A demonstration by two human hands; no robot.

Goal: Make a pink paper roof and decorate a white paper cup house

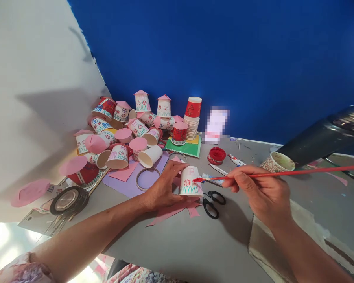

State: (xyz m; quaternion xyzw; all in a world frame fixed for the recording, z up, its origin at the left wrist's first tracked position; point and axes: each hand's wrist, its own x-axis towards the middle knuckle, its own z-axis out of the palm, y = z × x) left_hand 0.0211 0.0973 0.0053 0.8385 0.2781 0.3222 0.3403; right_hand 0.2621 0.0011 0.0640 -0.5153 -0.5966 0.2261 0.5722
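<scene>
My left hand (163, 188) steadies an upside-down white paper cup (190, 181) on the grey table; the cup bears green grass strokes and red dots. My right hand (261, 192) grips a long red paintbrush (283, 173) whose red tip touches the cup's side. A small open pot of red paint (216, 155) sits just behind the cup. Black scissors (212, 203) lie in front, between my hands, beside pink paper scraps (174, 210).
A heap of decorated cups with pink roofs (126, 125) fills the back left, with a stack of plain cups (192, 122) on green card. Tape roll (69, 199) at left. A patterned cup (277, 162) and a dark cylinder (324, 137) stand at right. Blue wall behind.
</scene>
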